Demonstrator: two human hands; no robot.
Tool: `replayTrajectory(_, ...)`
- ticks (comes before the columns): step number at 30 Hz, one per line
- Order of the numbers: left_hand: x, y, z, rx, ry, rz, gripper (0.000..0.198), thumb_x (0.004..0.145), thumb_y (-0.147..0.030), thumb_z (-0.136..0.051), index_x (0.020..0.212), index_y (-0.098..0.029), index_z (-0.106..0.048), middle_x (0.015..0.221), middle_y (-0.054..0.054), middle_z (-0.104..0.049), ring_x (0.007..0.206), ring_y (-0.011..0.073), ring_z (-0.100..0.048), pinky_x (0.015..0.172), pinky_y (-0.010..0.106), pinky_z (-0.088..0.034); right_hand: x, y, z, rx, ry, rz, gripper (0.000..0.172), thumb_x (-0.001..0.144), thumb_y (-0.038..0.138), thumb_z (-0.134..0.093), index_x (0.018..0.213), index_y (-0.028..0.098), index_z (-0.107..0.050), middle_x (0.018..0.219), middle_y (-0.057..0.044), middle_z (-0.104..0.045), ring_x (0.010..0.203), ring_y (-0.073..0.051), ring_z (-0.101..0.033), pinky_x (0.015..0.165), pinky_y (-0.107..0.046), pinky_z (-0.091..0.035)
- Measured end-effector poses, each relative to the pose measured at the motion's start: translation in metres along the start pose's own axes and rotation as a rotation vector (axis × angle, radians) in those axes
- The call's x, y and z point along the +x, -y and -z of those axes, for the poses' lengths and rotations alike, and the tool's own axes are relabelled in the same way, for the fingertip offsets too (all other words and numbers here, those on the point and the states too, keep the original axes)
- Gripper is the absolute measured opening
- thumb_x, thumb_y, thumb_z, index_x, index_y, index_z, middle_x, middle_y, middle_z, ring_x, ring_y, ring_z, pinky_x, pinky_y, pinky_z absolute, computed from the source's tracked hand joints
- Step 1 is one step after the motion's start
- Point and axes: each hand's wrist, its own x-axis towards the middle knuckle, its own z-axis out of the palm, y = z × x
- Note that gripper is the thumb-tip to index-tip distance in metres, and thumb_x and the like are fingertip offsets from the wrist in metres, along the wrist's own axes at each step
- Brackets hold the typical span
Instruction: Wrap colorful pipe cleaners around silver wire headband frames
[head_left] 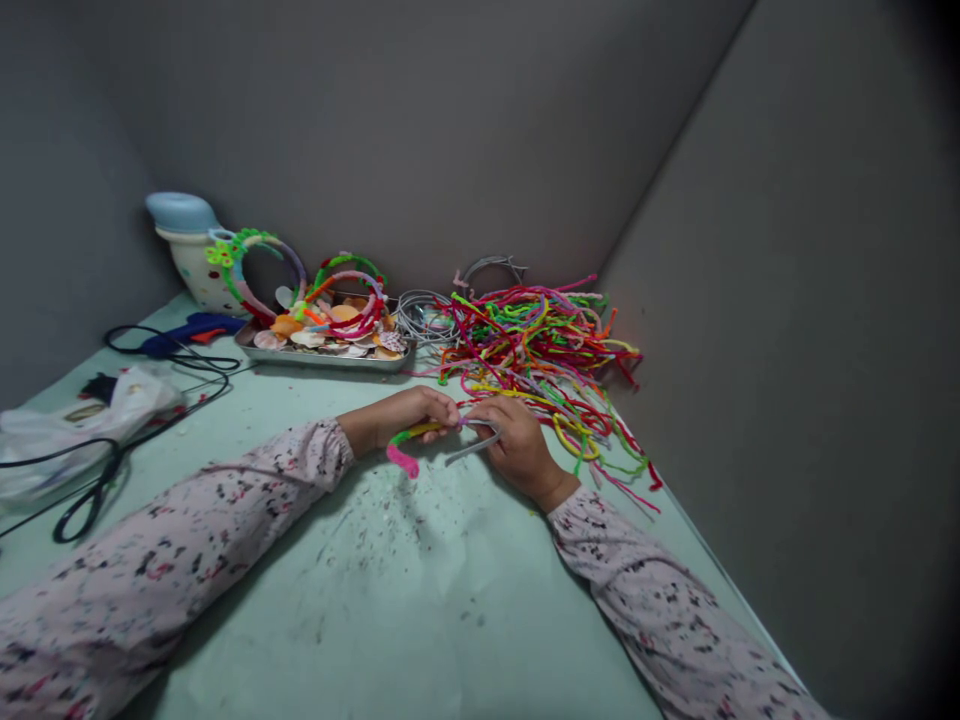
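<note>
Both of my hands meet over the middle of the table, at a thin curved headband point(405, 455). One end of it is wrapped in pink, green and yellow fuzzy pipe cleaner; the other end is bare grey. My left hand point(409, 412) is closed on the wrapped part, thumb and fingers pinching near the yellow section. Opposite it, my right hand point(519, 445) has its fingers closed around the grey part, close to a small purple bit of pipe cleaner point(461, 421). The fingers hide some of the band between the hands.
A pile of pipe cleaners point(536, 335) spreads behind my right hand. Finished-looking headbands point(259, 245) rest at a metal tray point(322, 362) of shells. Leftward are a cup point(196, 262), a blue glue gun point(184, 335), a black cable point(161, 430) and a plastic bag point(142, 395).
</note>
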Motion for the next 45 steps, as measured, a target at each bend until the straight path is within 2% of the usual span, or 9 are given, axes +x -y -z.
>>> replayTrajectory(7, 0.0, -0.001, 0.007, 0.064, 0.087, 0.053, 0.006, 0.064, -0.021, -0.061, 0.065, -0.015, -0.061, 0.047, -0.002, -0.05, 0.038, 0.0083, -0.041, 0.038, 0.021, -0.028, -0.002, 0.0, -0.001, -0.017, -0.012, 0.073, 0.02, 0.087, 0.015, -0.05, 0.101, 0.021, -0.062, 0.098, -0.007, -0.065, 0.095, -0.021, -0.057, 0.081, -0.037, -0.044)
replayTrajectory(12, -0.003, 0.0, 0.002, -0.03, 0.111, 0.015, 0.011, 0.066, -0.019, -0.063, 0.074, -0.013, -0.06, 0.051, -0.002, -0.051, 0.04, 0.0065, -0.042, 0.038, 0.018, -0.028, 0.0, -0.001, -0.001, -0.006, -0.024, 0.059, 0.016, 0.088, 0.018, -0.051, 0.098, 0.021, -0.064, 0.096, -0.008, -0.066, 0.093, -0.021, -0.059, 0.08, -0.036, -0.045)
replayTrajectory(18, -0.001, 0.002, -0.004, -0.17, 0.007, -0.078, 0.009, 0.068, -0.013, -0.062, 0.076, -0.011, -0.058, 0.06, -0.002, -0.052, 0.046, 0.0054, -0.047, 0.043, 0.016, -0.032, 0.005, 0.001, 0.004, 0.021, -0.188, -0.098, 0.018, 0.086, 0.02, -0.055, 0.103, 0.02, -0.061, 0.101, -0.009, -0.063, 0.099, -0.021, -0.056, 0.088, -0.039, -0.046)
replayTrajectory(21, 0.001, 0.004, -0.004, -0.217, -0.042, -0.089, 0.01, 0.07, -0.014, -0.063, 0.077, -0.011, -0.057, 0.057, -0.003, -0.05, 0.045, 0.005, -0.046, 0.043, 0.017, -0.033, 0.006, 0.0, 0.007, 0.017, -0.337, -0.211, 0.014, 0.086, 0.021, -0.055, 0.098, 0.018, -0.061, 0.097, -0.009, -0.06, 0.097, -0.021, -0.054, 0.088, -0.038, -0.045)
replayTrajectory(23, 0.001, 0.004, -0.004, -0.231, -0.063, -0.081, 0.011, 0.069, -0.015, -0.064, 0.078, -0.011, -0.057, 0.057, -0.003, -0.051, 0.045, 0.0048, -0.045, 0.044, 0.017, -0.033, 0.004, -0.001, 0.007, 0.068, -0.379, -0.306, 0.012, 0.087, 0.024, -0.054, 0.093, 0.018, -0.061, 0.092, -0.007, -0.06, 0.091, -0.02, -0.055, 0.083, -0.036, -0.046)
replayTrajectory(28, 0.001, 0.004, -0.006, -0.2, -0.11, -0.093, 0.011, 0.068, -0.016, -0.064, 0.077, -0.011, -0.058, 0.057, -0.002, -0.051, 0.045, 0.005, -0.046, 0.044, 0.017, -0.033, 0.001, -0.004, 0.002, 0.539, -0.067, -0.56, 0.029, 0.091, 0.041, -0.046, 0.088, 0.018, -0.064, 0.076, -0.003, -0.062, 0.067, -0.016, -0.057, 0.063, -0.029, -0.047)
replayTrajectory(30, 0.001, 0.004, -0.007, -0.169, -0.115, -0.098, 0.012, 0.068, -0.017, -0.064, 0.077, -0.011, -0.059, 0.058, -0.002, -0.051, 0.046, 0.0049, -0.045, 0.044, 0.018, -0.032, 0.001, -0.003, 0.0, 0.678, 0.003, -0.625, 0.031, 0.088, 0.045, -0.049, 0.089, 0.018, -0.064, 0.074, -0.002, -0.063, 0.062, -0.015, -0.057, 0.059, -0.027, -0.046)
replayTrajectory(37, -0.001, 0.001, -0.013, -0.018, -0.118, -0.116, 0.021, 0.071, -0.032, -0.067, 0.072, -0.013, -0.057, 0.054, -0.004, -0.045, 0.045, 0.0053, -0.039, 0.041, 0.019, -0.024, 0.005, -0.001, 0.003, 0.819, 0.024, -0.674, 0.028, 0.08, 0.043, -0.06, 0.09, 0.018, -0.065, 0.069, -0.001, -0.061, 0.058, -0.013, -0.056, 0.055, -0.026, -0.046)
replayTrajectory(45, 0.0, 0.003, -0.012, 0.05, -0.134, -0.115, 0.02, 0.073, -0.032, -0.062, 0.068, -0.014, -0.056, 0.05, -0.005, -0.041, 0.042, 0.0053, -0.032, 0.041, 0.02, -0.02, 0.006, 0.001, 0.003, 0.803, 0.065, -0.64, 0.026, 0.077, 0.035, -0.063, 0.095, 0.016, -0.064, 0.068, 0.0, -0.061, 0.056, -0.012, -0.054, 0.054, -0.025, -0.044)
